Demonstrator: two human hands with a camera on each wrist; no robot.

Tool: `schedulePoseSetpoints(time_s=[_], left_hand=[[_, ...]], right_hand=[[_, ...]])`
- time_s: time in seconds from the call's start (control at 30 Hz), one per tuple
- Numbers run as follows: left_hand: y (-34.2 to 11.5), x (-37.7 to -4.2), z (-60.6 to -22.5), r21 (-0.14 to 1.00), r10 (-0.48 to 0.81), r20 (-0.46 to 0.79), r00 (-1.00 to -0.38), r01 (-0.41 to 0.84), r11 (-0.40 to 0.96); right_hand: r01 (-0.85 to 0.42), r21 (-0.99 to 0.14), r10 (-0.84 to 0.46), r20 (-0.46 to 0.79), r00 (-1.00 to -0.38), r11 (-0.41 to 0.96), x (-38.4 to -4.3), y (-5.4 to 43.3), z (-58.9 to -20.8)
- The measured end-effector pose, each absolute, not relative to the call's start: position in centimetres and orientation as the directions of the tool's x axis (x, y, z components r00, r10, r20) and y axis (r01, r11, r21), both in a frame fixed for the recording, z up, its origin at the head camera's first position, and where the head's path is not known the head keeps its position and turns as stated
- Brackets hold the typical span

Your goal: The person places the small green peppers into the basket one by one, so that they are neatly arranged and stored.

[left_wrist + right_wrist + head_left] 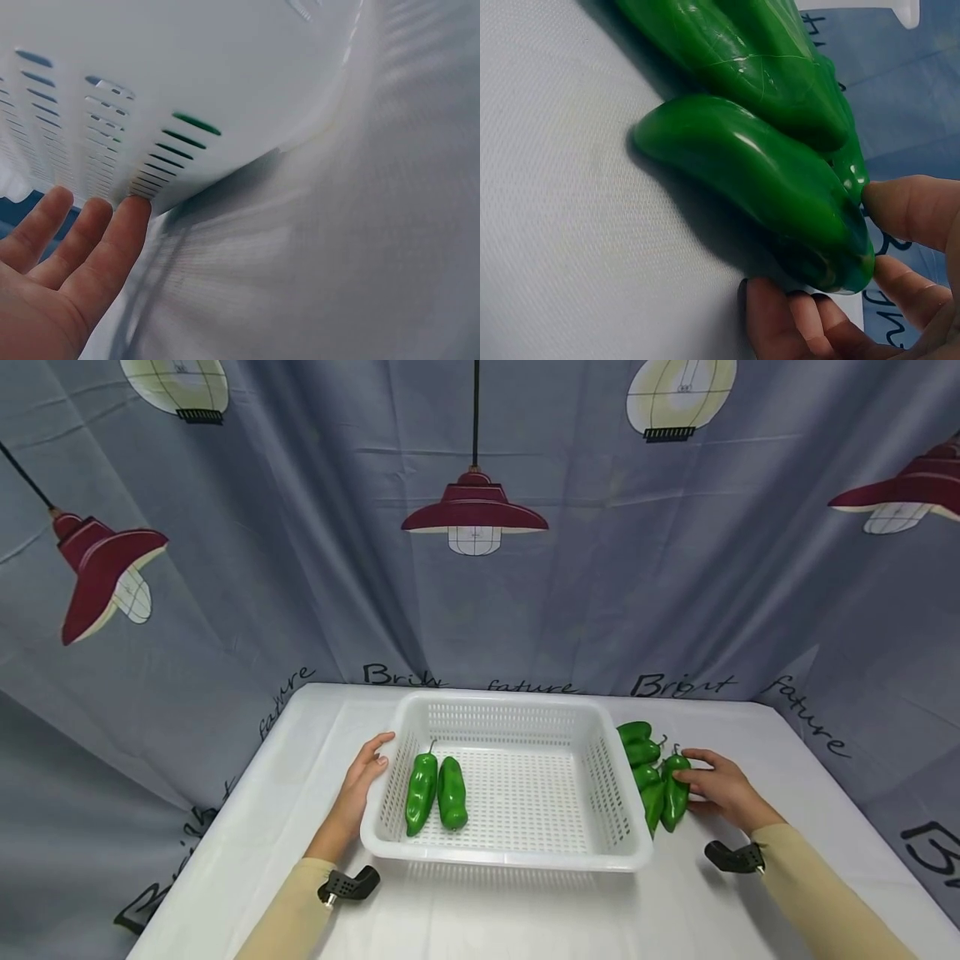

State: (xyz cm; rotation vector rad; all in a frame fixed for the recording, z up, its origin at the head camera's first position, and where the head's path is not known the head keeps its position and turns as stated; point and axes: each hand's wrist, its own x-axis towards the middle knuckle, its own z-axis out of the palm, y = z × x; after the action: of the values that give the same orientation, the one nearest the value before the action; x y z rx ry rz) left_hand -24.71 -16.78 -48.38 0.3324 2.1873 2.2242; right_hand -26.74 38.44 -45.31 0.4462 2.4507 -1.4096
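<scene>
A white perforated plastic basket [517, 860] stands on the table, with two green peppers in its left part, one pepper [422, 793] beside the other pepper [452, 795]. My left hand [356, 789] rests at the basket's left side; its extended fingers [109, 255] touch the slotted wall from outside in the left wrist view. To the right of the basket, my right hand [723, 789] holds the outermost green pepper [750, 172] near its stem end, between thumb and fingers. That pepper lies against the white cloth, close beside other peppers.
Several more green peppers [639, 747] lie in a cluster along the basket's right wall. White cloth [480, 918] covers the table. A grey-blue curtain [322, 568] with printed lamps hangs behind it. Each wrist carries a black camera mount [351, 885].
</scene>
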Motion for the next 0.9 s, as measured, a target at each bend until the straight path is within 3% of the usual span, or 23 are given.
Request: schedulePoseSetpoints(time_s=[0.9], left_hand=[[-16.68,-24.77,-48.42,0.99,0.142,0.139,-0.98,0.136,-0.03]], right_hand=[[0.381,-0.784,0.155,-0.352,-0.923,0.49,-27.12,37.89,-45.9]])
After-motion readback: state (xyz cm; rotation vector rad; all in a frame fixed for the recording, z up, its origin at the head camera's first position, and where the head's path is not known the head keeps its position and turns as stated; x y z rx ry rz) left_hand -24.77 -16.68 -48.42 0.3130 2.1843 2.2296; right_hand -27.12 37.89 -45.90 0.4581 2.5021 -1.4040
